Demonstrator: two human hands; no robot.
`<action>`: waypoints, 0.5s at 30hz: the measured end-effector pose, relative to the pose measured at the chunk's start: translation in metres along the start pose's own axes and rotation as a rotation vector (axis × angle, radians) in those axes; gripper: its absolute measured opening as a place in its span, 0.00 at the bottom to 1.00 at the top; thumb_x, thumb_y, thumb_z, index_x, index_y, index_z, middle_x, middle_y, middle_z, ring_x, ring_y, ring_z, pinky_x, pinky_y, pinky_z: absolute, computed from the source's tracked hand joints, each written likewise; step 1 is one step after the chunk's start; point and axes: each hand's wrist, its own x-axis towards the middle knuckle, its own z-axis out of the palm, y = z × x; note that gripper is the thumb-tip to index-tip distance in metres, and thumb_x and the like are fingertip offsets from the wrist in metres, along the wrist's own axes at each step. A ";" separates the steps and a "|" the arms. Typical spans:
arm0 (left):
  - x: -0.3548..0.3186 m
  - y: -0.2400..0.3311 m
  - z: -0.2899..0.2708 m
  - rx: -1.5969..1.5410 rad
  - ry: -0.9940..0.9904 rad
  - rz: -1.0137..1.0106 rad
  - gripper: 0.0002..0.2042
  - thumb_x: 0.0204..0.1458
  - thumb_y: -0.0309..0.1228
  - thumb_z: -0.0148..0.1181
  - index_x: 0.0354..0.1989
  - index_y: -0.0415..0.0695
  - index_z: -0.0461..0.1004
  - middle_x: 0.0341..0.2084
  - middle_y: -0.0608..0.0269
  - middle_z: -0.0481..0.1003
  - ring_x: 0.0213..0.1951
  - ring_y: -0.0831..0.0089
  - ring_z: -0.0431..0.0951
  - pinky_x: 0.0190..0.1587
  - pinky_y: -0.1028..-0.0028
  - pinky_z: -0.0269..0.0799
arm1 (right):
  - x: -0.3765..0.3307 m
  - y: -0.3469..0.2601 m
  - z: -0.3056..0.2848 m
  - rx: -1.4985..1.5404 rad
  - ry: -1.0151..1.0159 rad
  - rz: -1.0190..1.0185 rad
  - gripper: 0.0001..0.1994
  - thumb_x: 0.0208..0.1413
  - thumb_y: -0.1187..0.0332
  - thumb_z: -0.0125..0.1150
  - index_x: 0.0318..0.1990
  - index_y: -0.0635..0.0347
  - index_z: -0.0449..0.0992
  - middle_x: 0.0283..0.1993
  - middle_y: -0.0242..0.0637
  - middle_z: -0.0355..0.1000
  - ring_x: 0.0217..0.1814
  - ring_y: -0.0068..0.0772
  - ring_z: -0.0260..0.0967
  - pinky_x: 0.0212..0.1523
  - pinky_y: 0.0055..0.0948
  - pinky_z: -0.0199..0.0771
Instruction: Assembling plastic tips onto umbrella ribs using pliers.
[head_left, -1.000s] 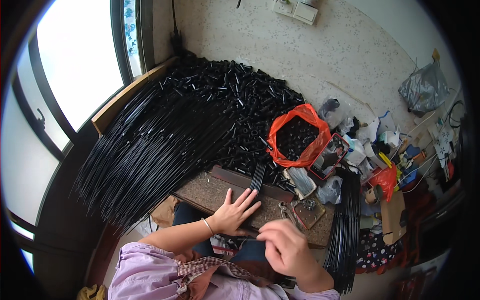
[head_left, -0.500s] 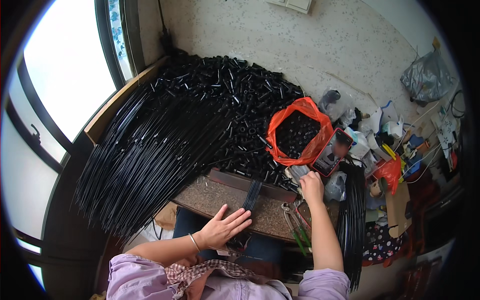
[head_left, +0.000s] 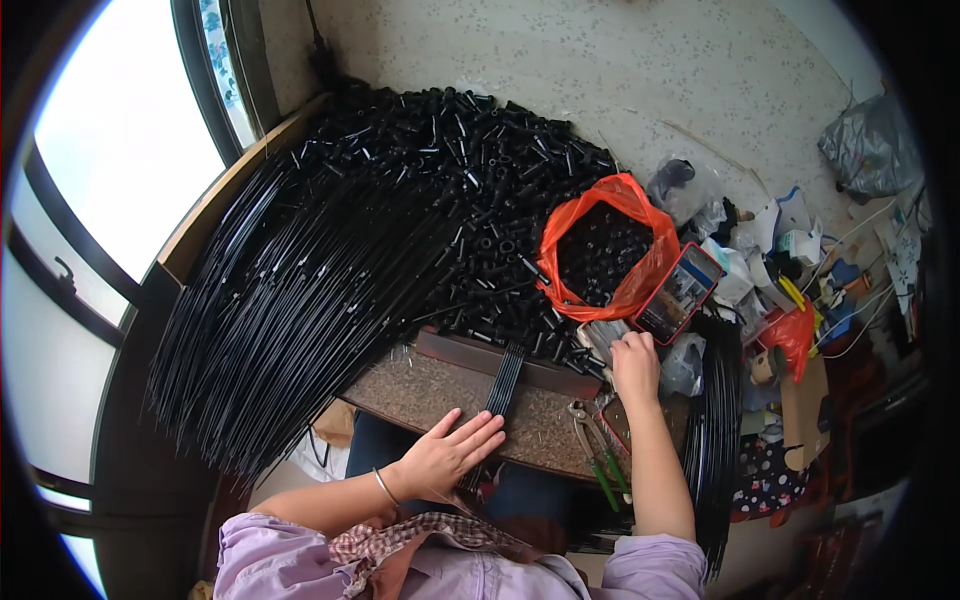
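Note:
My left hand (head_left: pixel 458 450) lies flat at the table's front edge, fingers stretched over a small row of thin black rods (head_left: pixel 506 380). Those rods run side by side, their far ends resting over a dark brown bar (head_left: pixel 560 376) on the table. My right hand (head_left: pixel 636 366) reaches beyond the bar's right end with curled fingers, at a small pale, see-through container (head_left: pixel 604 334). What its fingertips pinch, if anything, is hidden. Just above it a phone (head_left: pixel 680 292) in a red case leans by an orange-red plastic bag (head_left: pixel 551 245) filled with small black pieces.
A large spread of long black rods (head_left: pixel 290 320) covers the left. Behind lies a heap of short black tubes (head_left: pixel 470 150). Green-handled pincers (head_left: pixel 597 455) lie near my right forearm. More black rods (head_left: pixel 712 420) hang at the right, beside clutter and a clear bag (head_left: pixel 682 365).
The view has shifted slightly. The phone's picture has changed. My right hand remains at the pale container with its fingers slightly moved; my left hand stays flat on the rods.

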 end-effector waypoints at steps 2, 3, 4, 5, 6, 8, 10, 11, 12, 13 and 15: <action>0.001 -0.003 0.004 0.022 -0.030 -0.002 0.51 0.30 0.54 0.61 0.62 0.39 0.45 0.63 0.55 0.45 0.65 0.63 0.43 0.62 0.57 0.39 | 0.003 -0.043 -0.018 0.066 0.238 -0.162 0.11 0.42 0.73 0.57 0.37 0.62 0.74 0.41 0.36 0.69 0.48 0.40 0.62 0.45 0.35 0.65; -0.001 -0.003 0.005 0.003 -0.006 -0.012 0.51 0.28 0.51 0.62 0.62 0.39 0.45 0.63 0.55 0.45 0.65 0.64 0.43 0.62 0.58 0.39 | 0.001 -0.062 -0.018 0.143 0.229 -0.301 0.13 0.43 0.72 0.57 0.39 0.62 0.73 0.44 0.36 0.69 0.50 0.40 0.62 0.46 0.36 0.64; -0.001 -0.004 0.008 -0.018 0.017 -0.019 0.51 0.27 0.48 0.63 0.62 0.39 0.45 0.63 0.55 0.45 0.65 0.64 0.43 0.62 0.58 0.40 | -0.003 -0.079 -0.015 0.219 0.217 -0.436 0.15 0.43 0.72 0.57 0.42 0.62 0.72 0.47 0.36 0.68 0.52 0.40 0.61 0.47 0.37 0.64; -0.002 -0.004 0.008 -0.021 0.015 -0.017 0.51 0.27 0.48 0.63 0.62 0.39 0.45 0.63 0.55 0.45 0.65 0.64 0.43 0.62 0.58 0.40 | -0.005 -0.097 -0.019 0.226 0.201 -0.540 0.14 0.43 0.72 0.57 0.40 0.63 0.73 0.46 0.37 0.69 0.50 0.40 0.62 0.47 0.36 0.64; -0.002 -0.005 0.008 -0.025 0.018 -0.016 0.51 0.28 0.47 0.63 0.62 0.39 0.45 0.63 0.55 0.45 0.65 0.64 0.44 0.62 0.58 0.40 | -0.008 -0.109 -0.022 0.235 0.184 -0.645 0.13 0.42 0.71 0.57 0.39 0.63 0.73 0.46 0.38 0.69 0.49 0.39 0.63 0.46 0.35 0.65; 0.001 -0.003 0.005 -0.030 0.029 -0.002 0.50 0.28 0.46 0.63 0.62 0.40 0.45 0.63 0.55 0.45 0.65 0.64 0.44 0.62 0.58 0.41 | -0.021 -0.105 0.008 0.264 0.255 -0.665 0.10 0.42 0.73 0.54 0.34 0.65 0.73 0.39 0.38 0.70 0.43 0.36 0.66 0.43 0.32 0.68; 0.002 -0.002 0.002 -0.038 0.019 0.007 0.49 0.28 0.46 0.63 0.62 0.40 0.46 0.63 0.55 0.46 0.65 0.64 0.44 0.62 0.59 0.41 | -0.022 -0.104 0.018 0.260 0.324 -0.673 0.08 0.41 0.73 0.55 0.31 0.66 0.73 0.37 0.41 0.70 0.39 0.35 0.68 0.38 0.28 0.71; 0.002 -0.002 0.003 -0.036 0.021 0.008 0.49 0.28 0.46 0.63 0.62 0.40 0.46 0.63 0.55 0.46 0.65 0.64 0.44 0.62 0.59 0.41 | -0.022 -0.104 0.022 0.250 0.359 -0.694 0.08 0.41 0.73 0.55 0.31 0.66 0.73 0.36 0.41 0.70 0.38 0.35 0.68 0.37 0.28 0.71; 0.001 -0.002 0.004 -0.042 0.038 0.001 0.49 0.28 0.45 0.63 0.62 0.41 0.46 0.63 0.55 0.46 0.64 0.64 0.45 0.62 0.59 0.41 | -0.021 -0.106 0.023 0.241 0.395 -0.714 0.08 0.41 0.73 0.55 0.30 0.66 0.73 0.35 0.42 0.70 0.37 0.35 0.68 0.35 0.27 0.72; 0.000 -0.002 0.006 -0.049 0.055 -0.005 0.49 0.28 0.45 0.63 0.62 0.41 0.46 0.63 0.55 0.46 0.64 0.64 0.45 0.61 0.60 0.42 | -0.021 -0.106 0.021 0.254 0.396 -0.726 0.07 0.40 0.75 0.57 0.30 0.66 0.73 0.35 0.41 0.71 0.34 0.37 0.69 0.33 0.27 0.73; -0.001 -0.002 0.009 -0.040 0.063 -0.002 0.50 0.27 0.46 0.63 0.62 0.41 0.46 0.63 0.55 0.46 0.64 0.64 0.45 0.61 0.60 0.42 | -0.020 -0.104 0.020 0.246 0.407 -0.754 0.07 0.39 0.74 0.56 0.29 0.65 0.72 0.34 0.40 0.70 0.34 0.36 0.69 0.33 0.27 0.73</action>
